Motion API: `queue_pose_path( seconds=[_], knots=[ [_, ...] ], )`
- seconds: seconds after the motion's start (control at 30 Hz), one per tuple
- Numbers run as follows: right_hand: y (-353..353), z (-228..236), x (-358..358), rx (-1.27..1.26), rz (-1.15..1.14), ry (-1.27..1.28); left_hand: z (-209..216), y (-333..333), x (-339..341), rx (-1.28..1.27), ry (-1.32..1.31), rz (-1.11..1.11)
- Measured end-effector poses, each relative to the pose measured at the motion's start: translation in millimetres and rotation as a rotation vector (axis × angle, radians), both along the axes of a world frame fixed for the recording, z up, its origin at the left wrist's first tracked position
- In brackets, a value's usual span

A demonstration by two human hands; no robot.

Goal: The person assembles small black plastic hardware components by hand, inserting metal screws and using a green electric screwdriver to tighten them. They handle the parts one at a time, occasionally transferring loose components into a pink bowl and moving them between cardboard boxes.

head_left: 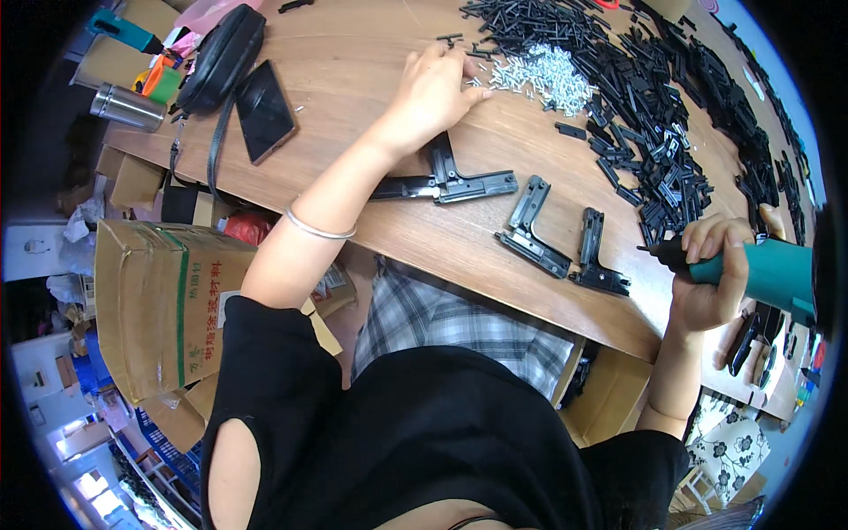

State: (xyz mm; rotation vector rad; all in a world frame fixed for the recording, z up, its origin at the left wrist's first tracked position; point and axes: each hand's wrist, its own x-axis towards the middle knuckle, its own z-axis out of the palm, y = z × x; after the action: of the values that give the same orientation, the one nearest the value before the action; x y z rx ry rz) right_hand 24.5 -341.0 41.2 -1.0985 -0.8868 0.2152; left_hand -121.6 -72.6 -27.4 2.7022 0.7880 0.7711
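My left hand (433,93) reaches over the table at the edge of the silver screw pile (552,79). Its thumb is stretched toward the screws, apart from the fingers, and no held thing shows. A few small black pieces lie by its fingertips. My right hand (711,274) is wrapped around a teal electric screwdriver (773,274), its dark tip pointing left. Between the hands lie black L-shaped plastic shells: one (477,185) partly under my left forearm, a second (530,230) in the middle and a third (596,256) nearest the screwdriver.
Heaps of small black plastic parts (632,132) spread across the right of the table. A phone (265,110), a black pouch (225,57) and a steel flask (128,106) sit at the left. A cardboard box (159,300) stands below the table's left edge.
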Motion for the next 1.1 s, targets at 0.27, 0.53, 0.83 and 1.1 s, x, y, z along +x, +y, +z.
queue_pose_path(
  seconds=[0.27, 0.53, 0.83, 1.1],
  knots=[
    [6, -1, -10, 0.064, -0.002, 0.0, -11, -2, 6, 0.05, -0.169, -0.001],
    [25, 20, -28, 0.036, 0.106, -0.041, -5, -2, 17, 0.005, -0.148, -0.091],
    [42, 32, -57, 0.006, 0.299, 0.094, 21, -118, -28, -0.078, -0.389, -0.462],
    [37, 25, -75, -0.045, 0.317, 0.009, 13, -139, -35, -0.089, -0.517, -0.41]
  ],
)
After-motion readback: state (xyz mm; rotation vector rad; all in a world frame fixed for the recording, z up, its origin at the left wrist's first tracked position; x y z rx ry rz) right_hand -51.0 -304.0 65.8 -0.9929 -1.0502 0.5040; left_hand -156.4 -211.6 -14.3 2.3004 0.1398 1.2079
